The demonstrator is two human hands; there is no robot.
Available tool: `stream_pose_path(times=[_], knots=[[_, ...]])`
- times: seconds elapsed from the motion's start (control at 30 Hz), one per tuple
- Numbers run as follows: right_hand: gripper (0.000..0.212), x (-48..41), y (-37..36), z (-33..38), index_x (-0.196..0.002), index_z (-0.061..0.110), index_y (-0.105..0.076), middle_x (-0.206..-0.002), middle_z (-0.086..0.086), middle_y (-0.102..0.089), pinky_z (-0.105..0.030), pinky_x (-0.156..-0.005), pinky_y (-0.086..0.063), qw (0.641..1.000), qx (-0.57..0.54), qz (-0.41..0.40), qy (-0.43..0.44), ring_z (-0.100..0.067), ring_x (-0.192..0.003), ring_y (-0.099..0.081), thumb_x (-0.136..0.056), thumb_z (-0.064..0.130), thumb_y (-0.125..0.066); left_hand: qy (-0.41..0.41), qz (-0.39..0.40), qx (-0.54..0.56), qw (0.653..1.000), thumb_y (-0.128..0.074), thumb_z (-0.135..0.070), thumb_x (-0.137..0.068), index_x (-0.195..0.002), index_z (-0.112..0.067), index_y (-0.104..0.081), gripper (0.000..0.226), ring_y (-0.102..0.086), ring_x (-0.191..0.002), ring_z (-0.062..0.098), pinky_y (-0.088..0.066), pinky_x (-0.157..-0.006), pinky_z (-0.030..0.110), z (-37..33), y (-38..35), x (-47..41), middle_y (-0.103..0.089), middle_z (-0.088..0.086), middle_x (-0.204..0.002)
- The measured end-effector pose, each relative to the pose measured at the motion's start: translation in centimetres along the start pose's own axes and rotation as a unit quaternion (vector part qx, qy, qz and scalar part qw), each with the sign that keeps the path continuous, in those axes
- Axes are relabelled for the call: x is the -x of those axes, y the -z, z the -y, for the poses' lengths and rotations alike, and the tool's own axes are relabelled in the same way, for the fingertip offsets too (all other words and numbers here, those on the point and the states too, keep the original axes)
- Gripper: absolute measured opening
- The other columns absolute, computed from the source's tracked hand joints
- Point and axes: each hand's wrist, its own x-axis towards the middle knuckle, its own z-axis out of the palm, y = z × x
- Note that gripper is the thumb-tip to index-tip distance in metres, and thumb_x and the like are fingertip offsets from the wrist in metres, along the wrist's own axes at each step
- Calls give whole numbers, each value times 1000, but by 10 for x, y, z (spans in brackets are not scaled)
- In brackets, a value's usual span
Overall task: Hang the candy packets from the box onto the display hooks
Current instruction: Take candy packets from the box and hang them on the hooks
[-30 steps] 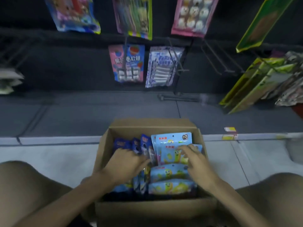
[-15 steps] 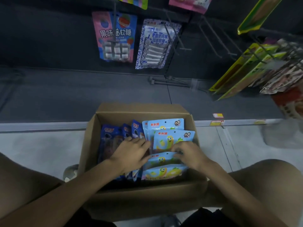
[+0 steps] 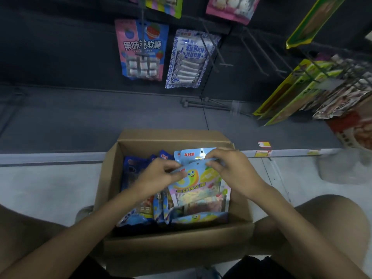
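An open cardboard box (image 3: 112, 170) stands on the floor between my knees, filled with several candy packets. A light-blue packet with a yellow worm figure (image 3: 198, 190) is lifted above the others. My left hand (image 3: 159, 176) pinches its top left edge and my right hand (image 3: 231, 170) pinches its top right edge near the hang hole. Dark-blue packets (image 3: 132, 168) stand in the box's left half. Bare metal display hooks (image 3: 259, 51) stick out from the dark panel above.
A pink-and-blue candy packet (image 3: 142, 49) and a blue-white one (image 3: 190, 59) hang on hooks above the box. Yellow-green packets (image 3: 291, 93) hang at the right. Loose hooks (image 3: 207, 103) lie on the grey base shelf. My bare knees flank the box.
Both hands rose from among the packets and took hold of one light-blue packet by its top, lifting it partly out. The camera tilted down slightly.
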Motion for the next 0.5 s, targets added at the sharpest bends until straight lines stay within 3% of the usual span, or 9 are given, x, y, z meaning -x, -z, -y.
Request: stream_pose_path(times=[0.07,0.27,0.33,0.5], knots=[[9,-3,12,9,-104,15,-78,-101,4,-74,-34,-83,-51,1000,-7,-25,18,-16,-95,-66,-99,19,-71,-33,-42,52,997,-78,-19,-94,-96,-17,-82,6,-79,-92,17,-62,-90,41,-15,5,8,-82,-1,-95],[6,-4,28,31,-100,16,-72,-97,10,-67,-28,-81,-43,991,-21,-116,64,-15,-97,-57,-101,20,-68,-100,-136,137,976,-79,-20,-90,-94,-9,-83,13,-80,-87,23,-64,-79,31,-36,15,30,-82,6,-90],[6,-1,30,41,-99,18,-71,-96,12,-65,-27,-80,-43,987,-25,-136,79,-14,-96,-55,-102,21,-67,-113,-140,144,973,-79,-19,-88,-97,-10,-83,13,-80,-88,22,-63,-77,28,-37,20,34,-82,4,-93],[6,-3,32,60,-99,20,-75,-98,10,-67,-28,-84,-46,975,-14,-187,116,-16,-100,-55,-101,20,-69,-101,-100,111,984,-81,-13,-90,-114,-15,-79,24,-78,-102,21,-63,-92,40,-23,27,29,-82,1,-107]])
